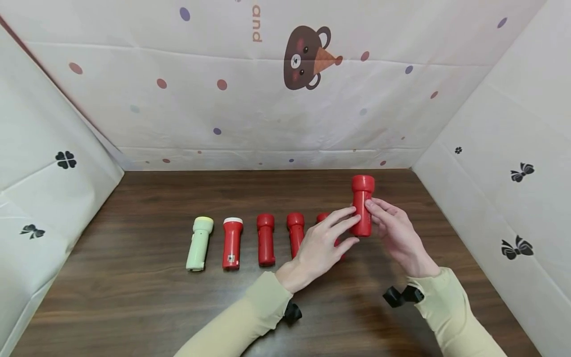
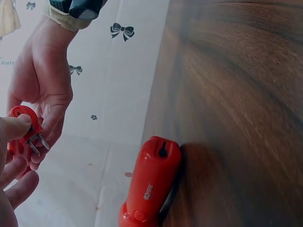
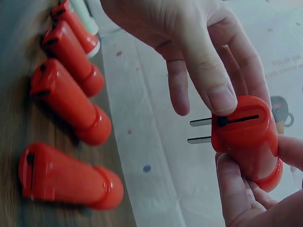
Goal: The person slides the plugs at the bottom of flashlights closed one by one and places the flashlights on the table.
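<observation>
My right hand (image 1: 399,238) holds a red flashlight (image 1: 362,208) upright above the table, wide head up, gripping its body from the right. Two metal plug prongs (image 3: 200,140) stick out near its base. My left hand (image 1: 318,253) reaches in from the left, its fairly straight fingers at the flashlight's side. The left thumb (image 3: 222,100) touches the base beside a black slider in a slot (image 3: 241,120), as the right wrist view shows. Just under the left hand, another red flashlight (image 2: 151,179) lies on the table, mostly covered in the head view.
Left of my hands, a row of flashlights lies on the dark wooden table (image 1: 134,297): a pale green one (image 1: 199,243), a red one with a white rim (image 1: 232,243) and two plain red ones (image 1: 265,240) (image 1: 296,233). Patterned white sheets (image 1: 250,109) enclose the back and sides.
</observation>
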Available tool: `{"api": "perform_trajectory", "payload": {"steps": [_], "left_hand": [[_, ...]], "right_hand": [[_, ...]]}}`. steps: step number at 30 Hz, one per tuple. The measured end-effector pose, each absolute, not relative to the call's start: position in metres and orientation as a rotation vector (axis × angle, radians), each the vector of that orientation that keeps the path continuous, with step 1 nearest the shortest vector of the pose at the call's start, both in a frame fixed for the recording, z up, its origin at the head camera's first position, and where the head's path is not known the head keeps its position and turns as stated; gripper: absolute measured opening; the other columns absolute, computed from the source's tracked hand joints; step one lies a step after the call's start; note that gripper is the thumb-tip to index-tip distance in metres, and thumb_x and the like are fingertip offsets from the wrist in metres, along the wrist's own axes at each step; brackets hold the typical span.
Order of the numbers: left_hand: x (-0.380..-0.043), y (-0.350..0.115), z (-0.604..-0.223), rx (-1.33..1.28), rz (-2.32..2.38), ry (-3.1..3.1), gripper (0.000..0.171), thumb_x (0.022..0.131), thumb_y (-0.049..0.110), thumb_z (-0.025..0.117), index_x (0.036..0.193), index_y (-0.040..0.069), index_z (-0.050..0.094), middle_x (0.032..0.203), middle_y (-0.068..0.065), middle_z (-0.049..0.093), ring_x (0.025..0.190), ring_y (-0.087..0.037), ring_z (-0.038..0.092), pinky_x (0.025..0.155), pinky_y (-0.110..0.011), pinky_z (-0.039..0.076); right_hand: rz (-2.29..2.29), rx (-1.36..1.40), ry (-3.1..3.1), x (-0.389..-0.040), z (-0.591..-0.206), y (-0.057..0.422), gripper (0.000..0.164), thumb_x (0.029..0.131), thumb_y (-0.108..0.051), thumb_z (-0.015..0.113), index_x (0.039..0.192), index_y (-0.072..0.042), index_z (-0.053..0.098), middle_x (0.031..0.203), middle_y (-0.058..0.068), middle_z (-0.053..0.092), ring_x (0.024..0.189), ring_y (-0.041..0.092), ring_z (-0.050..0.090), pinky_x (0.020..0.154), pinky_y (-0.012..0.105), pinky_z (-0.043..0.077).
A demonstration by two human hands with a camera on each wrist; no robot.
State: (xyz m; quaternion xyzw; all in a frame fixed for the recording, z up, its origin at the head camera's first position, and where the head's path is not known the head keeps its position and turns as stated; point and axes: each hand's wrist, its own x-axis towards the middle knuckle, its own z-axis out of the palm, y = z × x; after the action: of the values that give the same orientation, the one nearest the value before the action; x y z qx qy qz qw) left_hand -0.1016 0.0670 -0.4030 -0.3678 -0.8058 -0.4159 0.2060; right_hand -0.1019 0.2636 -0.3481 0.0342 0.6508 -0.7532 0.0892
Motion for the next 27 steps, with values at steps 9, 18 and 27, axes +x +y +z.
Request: {"api": "perform_trajectory", "payload": {"steps": [9, 18, 27], "left_hand": [[-0.1, 0.049, -0.398, -1.058, -1.151, -2.19, 0.052, 0.089, 0.017, 0.085, 0.138, 0.011, 0.069, 0.147, -0.007, 0.063, 0.109, -0.014, 0.073, 0.083, -0.01, 0.057], [-0.099, 0.025, -0.395, -1.114, -1.216, -2.191, 0.056, 0.089, 0.018, 0.086, 0.141, 0.01, 0.066, 0.149, -0.007, 0.06, 0.13, -0.02, 0.067, 0.1, -0.019, 0.059], [-0.094, 0.0, -0.387, -1.15, -1.179, -2.163, 0.058, 0.085, 0.017, 0.089, 0.138, 0.008, 0.068, 0.148, -0.009, 0.062, 0.128, -0.02, 0.068, 0.102, -0.021, 0.059]], "right_hand": [[-2.278, 0.064, 1.869, -0.097, -0.348, 0.249, 0.017, 0.11, -0.027, 0.054, 0.112, -0.022, 0.07, 0.102, -0.012, 0.08, 0.086, 0.003, 0.075, 0.079, 0.021, 0.06], [-2.302, -0.028, 1.762, -0.092, -0.35, 0.232, 0.02, 0.112, -0.025, 0.049, 0.11, -0.021, 0.069, 0.096, -0.013, 0.078, 0.083, 0.002, 0.073, 0.073, 0.02, 0.059], [-2.306, -0.127, 1.632, -0.087, -0.349, 0.213, 0.023, 0.112, -0.025, 0.047, 0.117, -0.019, 0.068, 0.101, -0.011, 0.078, 0.089, 0.002, 0.073, 0.076, 0.019, 0.06]]}}
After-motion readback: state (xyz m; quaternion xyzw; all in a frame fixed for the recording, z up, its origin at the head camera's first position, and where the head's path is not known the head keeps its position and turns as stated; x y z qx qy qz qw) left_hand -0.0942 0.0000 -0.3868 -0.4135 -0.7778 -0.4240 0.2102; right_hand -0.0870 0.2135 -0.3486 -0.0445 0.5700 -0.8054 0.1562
